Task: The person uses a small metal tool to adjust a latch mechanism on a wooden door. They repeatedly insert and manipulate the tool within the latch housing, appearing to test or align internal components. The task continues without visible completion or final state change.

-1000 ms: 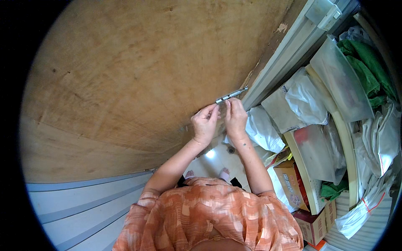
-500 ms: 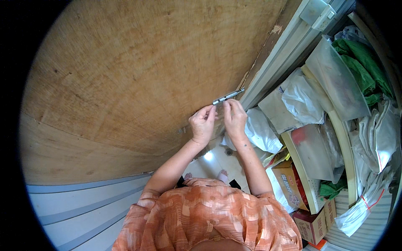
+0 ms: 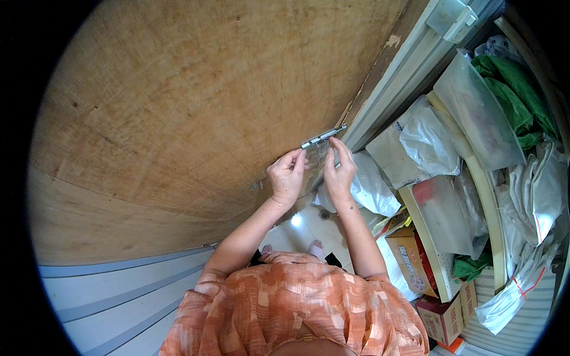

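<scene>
A silver metal door bolt [image 3: 323, 137] lies slantwise against the brown wooden door [image 3: 196, 89], near the door's right edge. At the bolt's lower left end, the thumb and fingers of my left hand [image 3: 287, 175] pinch it. Whether screws fix it to the wood cannot be made out. My right hand [image 3: 340, 172] is just below the bolt's right part, thumb and fingers apart, with nothing visible between them. Its fingertips come close to the bolt; I cannot tell if they touch it.
Right of the door runs a pale frame [image 3: 380, 80] with a white switch box [image 3: 460, 25]. Shelves there carry a translucent bin [image 3: 478, 113], white plastic bags [image 3: 428, 139] and green cloth [image 3: 507, 89]. Cardboard boxes [image 3: 442, 320] stand lower. A tiled floor [image 3: 297, 228] shows below.
My right hand has drawn back from the bolt, moving slightly right and down, and its fingers have spread. My left hand and the bolt stay in place.
</scene>
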{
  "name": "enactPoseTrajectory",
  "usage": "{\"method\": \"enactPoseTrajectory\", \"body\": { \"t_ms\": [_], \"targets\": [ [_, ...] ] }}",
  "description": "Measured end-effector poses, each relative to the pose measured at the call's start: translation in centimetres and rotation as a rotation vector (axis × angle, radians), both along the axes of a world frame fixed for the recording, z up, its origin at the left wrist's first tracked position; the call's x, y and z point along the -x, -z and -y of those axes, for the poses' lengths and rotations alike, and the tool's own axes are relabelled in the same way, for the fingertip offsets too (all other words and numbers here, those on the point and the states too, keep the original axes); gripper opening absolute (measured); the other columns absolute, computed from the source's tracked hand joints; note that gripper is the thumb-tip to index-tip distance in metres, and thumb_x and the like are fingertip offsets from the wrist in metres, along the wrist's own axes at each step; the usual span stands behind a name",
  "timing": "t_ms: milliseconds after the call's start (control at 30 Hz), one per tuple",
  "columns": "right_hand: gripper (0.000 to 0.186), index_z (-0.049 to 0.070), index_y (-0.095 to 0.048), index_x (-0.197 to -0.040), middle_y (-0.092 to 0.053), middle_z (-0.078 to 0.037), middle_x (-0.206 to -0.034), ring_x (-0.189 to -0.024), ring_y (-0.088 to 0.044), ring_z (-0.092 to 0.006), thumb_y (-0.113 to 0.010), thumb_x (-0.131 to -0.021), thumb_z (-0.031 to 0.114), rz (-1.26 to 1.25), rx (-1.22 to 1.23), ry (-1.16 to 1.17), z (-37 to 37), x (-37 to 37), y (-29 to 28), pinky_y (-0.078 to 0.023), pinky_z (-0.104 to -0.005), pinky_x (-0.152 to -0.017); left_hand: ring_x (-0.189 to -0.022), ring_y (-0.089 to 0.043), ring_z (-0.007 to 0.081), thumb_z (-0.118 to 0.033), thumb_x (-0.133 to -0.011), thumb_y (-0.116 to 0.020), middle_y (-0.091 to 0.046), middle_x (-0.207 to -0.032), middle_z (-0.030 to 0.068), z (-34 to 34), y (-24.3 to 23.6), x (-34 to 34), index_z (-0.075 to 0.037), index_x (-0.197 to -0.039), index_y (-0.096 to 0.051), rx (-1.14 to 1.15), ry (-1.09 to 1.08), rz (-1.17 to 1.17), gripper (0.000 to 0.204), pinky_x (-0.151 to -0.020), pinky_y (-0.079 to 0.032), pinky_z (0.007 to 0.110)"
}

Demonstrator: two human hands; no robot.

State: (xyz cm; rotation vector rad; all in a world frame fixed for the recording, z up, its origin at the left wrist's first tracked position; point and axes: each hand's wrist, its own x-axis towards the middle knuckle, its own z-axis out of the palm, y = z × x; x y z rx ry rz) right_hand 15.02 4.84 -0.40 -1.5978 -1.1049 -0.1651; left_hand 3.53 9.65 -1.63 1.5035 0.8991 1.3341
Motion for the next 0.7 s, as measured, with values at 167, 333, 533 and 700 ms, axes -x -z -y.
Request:
{"method": "enactPoseTrajectory", "body": {
  "t_ms": [167,333,533,700],
  "targets": [
    [0.021,0.004,-0.063,-0.098,-0.064,-0.012,-0.096,-0.090,-0.061,-0.0312,-0.070,-0.079,0.008,0.338,-0.015,-0.004,-0.2,0.7,-1.9,-0.050,-0.0399,-0.078,-0.064,-0.065,0.0103,-0.006,-0.089,-0.065,-0.069,-0.076,0.0063,-0.1,0.0,0.1,0.005,-0.093,-0.069,-0.025,-0.011,-0.013,0.013,-0.058,-0.057,0.026],
    [0.022,0.004,-0.062,-0.096,-0.063,-0.011,-0.092,-0.086,-0.060,-0.0315,-0.071,-0.076,0.007,0.495,-0.033,-0.003,-0.5,0.1,-0.9,-0.050,-0.0397,-0.075,-0.064,-0.065,0.0104,-0.006,-0.089,-0.066,-0.069,-0.076,0.0066,-0.1,0.0,0.0,0.005,-0.093,-0.069,0.014,0.001,0.001,0.012,-0.057,-0.057,0.025],
    [0.015,0.004,-0.062,-0.090,-0.064,-0.011,-0.087,-0.081,-0.060,-0.0301,-0.069,-0.077,0.003,0.446,-0.085,-0.038,-1.1,0.1,-0.8,-0.050,-0.0385,-0.072,-0.063,-0.066,0.0114,-0.006,-0.089,-0.066,-0.069,-0.076,0.0076,-0.2,0.3,0.1,0.005,-0.093,-0.070,-0.013,0.001,-0.009,0.012,-0.057,-0.056,0.025],
    [0.011,0.003,-0.063,-0.086,-0.064,-0.010,-0.082,-0.077,-0.061,-0.0286,-0.070,-0.078,0.003,0.304,-0.111,-0.035,-1.2,0.6,-0.7,-0.050,-0.0372,-0.069,-0.062,-0.066,0.0117,-0.007,-0.089,-0.066,-0.069,-0.075,0.0072,0.0,-0.5,0.2,0.005,-0.093,-0.069,-0.007,-0.001,-0.037,0.013,-0.057,-0.055,0.025]
  ]
}}
